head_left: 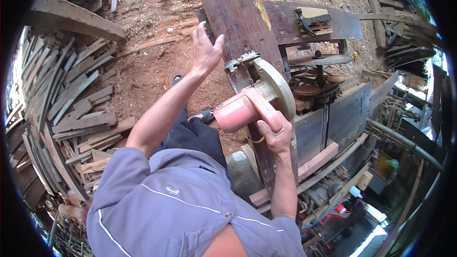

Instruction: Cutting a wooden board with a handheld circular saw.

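My right hand (278, 135) is closed on the handle of a red circular saw (233, 114) with a pale metal guard, which rests on a long dark reddish-brown board (235, 12). My left hand (205, 50) is open, fingers apart, at the board's left edge above the saw's base plate; whether its fingertips touch the wood is unclear. The board lies across a wooden machine bench (342, 26) with round toothed blades (309, 90) under it. A hammer (307, 24) lies by a light wood block on the bench top.
Sawdust covers the ground (152, 66) around my feet. Piles of timber offcuts (76, 90) line the left, near a thick beam (76, 19). At the right are metal panels (347, 119), a long pipe (404, 145), loose planks and mixed machine parts.
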The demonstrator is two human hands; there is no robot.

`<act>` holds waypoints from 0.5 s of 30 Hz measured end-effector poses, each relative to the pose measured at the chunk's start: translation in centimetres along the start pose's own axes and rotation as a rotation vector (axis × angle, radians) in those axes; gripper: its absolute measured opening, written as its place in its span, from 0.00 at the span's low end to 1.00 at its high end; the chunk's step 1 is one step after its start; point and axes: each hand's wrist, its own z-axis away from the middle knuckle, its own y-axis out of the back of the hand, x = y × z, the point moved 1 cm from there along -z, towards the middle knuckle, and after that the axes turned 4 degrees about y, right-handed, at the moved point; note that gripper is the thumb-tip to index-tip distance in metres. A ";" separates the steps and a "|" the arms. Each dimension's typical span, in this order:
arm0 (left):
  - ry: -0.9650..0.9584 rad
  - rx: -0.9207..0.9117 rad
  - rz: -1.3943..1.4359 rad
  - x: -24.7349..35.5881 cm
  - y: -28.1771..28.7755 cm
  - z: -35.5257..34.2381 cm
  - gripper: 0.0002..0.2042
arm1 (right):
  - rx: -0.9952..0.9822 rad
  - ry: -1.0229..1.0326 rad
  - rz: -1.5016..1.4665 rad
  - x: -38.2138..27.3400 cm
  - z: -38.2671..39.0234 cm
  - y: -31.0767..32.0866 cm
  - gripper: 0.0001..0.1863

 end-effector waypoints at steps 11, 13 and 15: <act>0.016 -0.339 0.060 -3.0 -2.4 7.1 0.40 | -0.070 -0.178 -0.245 2.2 1.5 0.8 0.17; -0.034 -0.243 0.088 -3.4 -2.6 7.7 0.38 | -0.060 -0.110 -0.196 2.6 1.1 0.4 0.16; -0.054 -0.221 0.094 -3.6 -2.9 8.3 0.39 | -0.082 -0.144 -0.191 2.7 1.0 0.7 0.16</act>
